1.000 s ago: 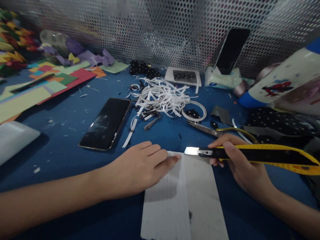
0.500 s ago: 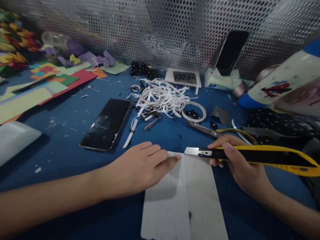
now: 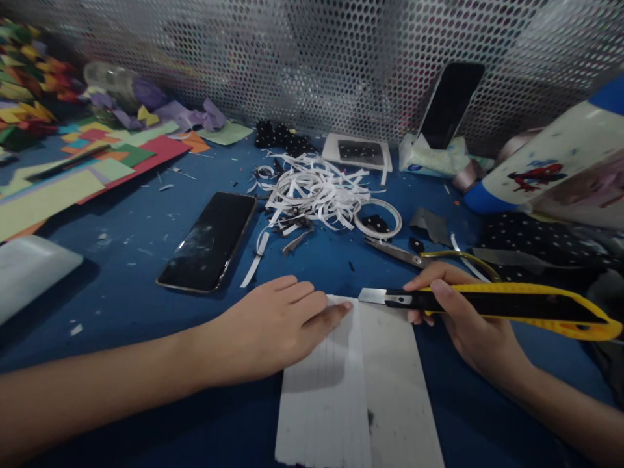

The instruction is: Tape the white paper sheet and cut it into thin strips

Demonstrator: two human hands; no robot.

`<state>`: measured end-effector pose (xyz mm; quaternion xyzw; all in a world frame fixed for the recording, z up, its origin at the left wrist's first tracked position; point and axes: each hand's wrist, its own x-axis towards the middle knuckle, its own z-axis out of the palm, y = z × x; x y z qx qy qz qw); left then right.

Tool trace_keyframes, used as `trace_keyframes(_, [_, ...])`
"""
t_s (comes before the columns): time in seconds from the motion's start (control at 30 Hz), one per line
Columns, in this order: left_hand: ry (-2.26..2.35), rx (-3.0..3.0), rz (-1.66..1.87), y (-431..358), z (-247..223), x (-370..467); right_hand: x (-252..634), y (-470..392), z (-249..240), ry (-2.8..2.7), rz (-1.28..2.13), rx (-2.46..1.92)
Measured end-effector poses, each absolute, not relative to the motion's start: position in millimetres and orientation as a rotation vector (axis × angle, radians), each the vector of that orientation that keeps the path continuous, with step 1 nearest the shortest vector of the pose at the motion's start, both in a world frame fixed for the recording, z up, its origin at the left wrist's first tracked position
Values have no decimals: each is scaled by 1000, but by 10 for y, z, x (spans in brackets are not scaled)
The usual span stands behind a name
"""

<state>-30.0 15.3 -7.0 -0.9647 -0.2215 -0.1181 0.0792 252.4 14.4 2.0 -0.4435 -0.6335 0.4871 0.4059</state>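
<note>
My left hand point(image 3: 277, 331) rests palm down over the top left of a lined white paper strip point(image 3: 324, 422). One finger stretches along the strip to its upper right corner, and the others bend over the far edge; the thumb is hidden. Under the strip lies a larger smudged off-white board point(image 3: 400, 390). A yellow and black box cutter point(image 3: 511, 304) is gripped in my right hand point(image 3: 475, 331). Its short blade points left, with the tip at the board's top edge beside the strip's corner and just right of my left fingertip.
Beyond my hands lie scissors point(image 3: 397, 252), a tape ring point(image 3: 377, 218), a heap of white paper strips point(image 3: 316, 188) and a black phone point(image 3: 209, 242). Coloured paper point(image 3: 58, 185) covers the left. A bottle point(image 3: 546, 156) stands tilted at right. A perforated metal panel point(image 3: 312, 65) closes the back.
Both hands keep nearly the same place. The box cutter's handle has shifted very slightly to the left; its blade tip stays at the board's top edge.
</note>
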Motion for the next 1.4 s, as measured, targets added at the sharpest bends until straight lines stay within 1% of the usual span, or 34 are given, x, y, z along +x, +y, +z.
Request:
trace_keyframes(0.77, [-661,-2851,-403,141,-55,-291,2514,140,-28,-1552,1156,-1166])
trace_keyframes(0.97, [-658,-2869,-369,139,-66,-305,2535,139,-41,-1549,1128,-1199])
trace_keyframes(1.4, [-667,-2870,-362,147,-81,-298,2507,134,-11,-1563,1167,-1169])
